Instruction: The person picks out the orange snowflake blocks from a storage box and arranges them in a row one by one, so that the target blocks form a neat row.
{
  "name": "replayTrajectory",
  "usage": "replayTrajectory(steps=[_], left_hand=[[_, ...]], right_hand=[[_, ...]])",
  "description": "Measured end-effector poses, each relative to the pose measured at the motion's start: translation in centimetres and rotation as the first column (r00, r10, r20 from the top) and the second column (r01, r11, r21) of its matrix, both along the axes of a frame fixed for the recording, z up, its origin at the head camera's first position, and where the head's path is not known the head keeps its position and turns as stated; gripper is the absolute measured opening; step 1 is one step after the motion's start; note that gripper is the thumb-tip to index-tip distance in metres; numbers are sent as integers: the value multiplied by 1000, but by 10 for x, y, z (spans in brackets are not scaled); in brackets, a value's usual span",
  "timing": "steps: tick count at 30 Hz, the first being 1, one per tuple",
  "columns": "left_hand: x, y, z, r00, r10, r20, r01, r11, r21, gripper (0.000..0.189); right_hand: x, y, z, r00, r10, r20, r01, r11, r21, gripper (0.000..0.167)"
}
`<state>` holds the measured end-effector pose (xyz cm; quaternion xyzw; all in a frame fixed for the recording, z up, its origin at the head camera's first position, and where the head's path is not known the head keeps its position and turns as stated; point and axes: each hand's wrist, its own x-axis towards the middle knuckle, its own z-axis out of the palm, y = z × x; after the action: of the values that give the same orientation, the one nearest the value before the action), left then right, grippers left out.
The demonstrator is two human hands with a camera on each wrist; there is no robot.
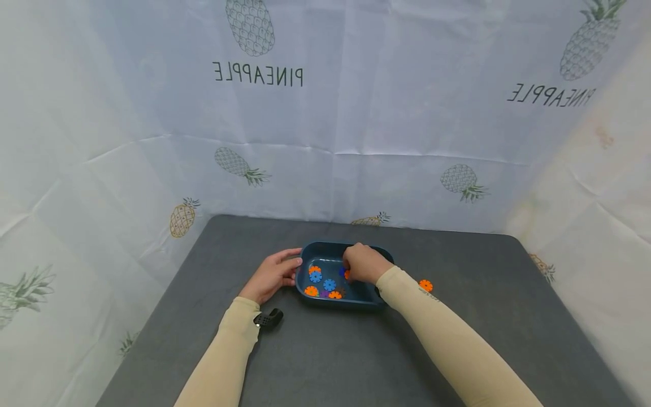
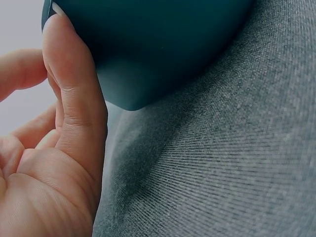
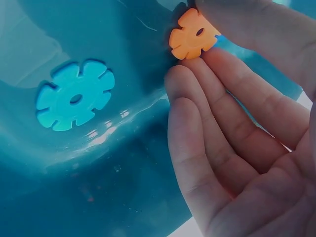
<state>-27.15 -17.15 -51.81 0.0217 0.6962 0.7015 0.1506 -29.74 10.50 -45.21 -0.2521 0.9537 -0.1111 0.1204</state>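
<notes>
A dark teal plastic tray (image 1: pixel 330 305) stands on the grey table with several notched building discs inside, orange, blue and purple. At its left end my left hand (image 1: pixel 269 277) grips the rim; in the left wrist view a fingertip presses the tray wall (image 2: pixel 148 74). My right hand (image 1: pixel 366 263) reaches down into the tray's right part. Between its thumb and fingertips it pinches an orange notched disc (image 3: pixel 193 37), with a bit of blue showing behind. A light-blue notched disc (image 3: pixel 75 96) lies on the tray floor beside those fingers.
One orange disc (image 1: pixel 425 285) lies on the table (image 1: pixel 483 316) right of the tray, beside the right forearm. A black band (image 1: pixel 269 318) is by the left wrist. White pineapple-print cloth (image 1: pixel 376 124) hangs behind and at both sides of the table.
</notes>
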Motion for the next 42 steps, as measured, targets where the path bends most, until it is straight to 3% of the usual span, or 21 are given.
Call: replayTrajectory(steps=[17, 28, 35, 42], left_hand=[[-4, 2, -3, 1000, -27, -12, 27, 1000, -8, 56], [-7, 4, -3, 999, -28, -17, 28, 999, -27, 56], [-7, -1, -3, 999, -39, -22, 39, 999, -23, 57], [-5, -6, -6, 999, -42, -15, 41, 999, -15, 58]], right_hand=[[-1, 9, 11, 996, 9, 93, -2, 997, -80, 16], [8, 22, 20, 993, 23, 112, 3, 974, -227, 27], [19, 40, 24, 995, -8, 104, 47, 920, -388, 32], [31, 74, 23, 984, -108, 141, 168, 824, -541, 33]])
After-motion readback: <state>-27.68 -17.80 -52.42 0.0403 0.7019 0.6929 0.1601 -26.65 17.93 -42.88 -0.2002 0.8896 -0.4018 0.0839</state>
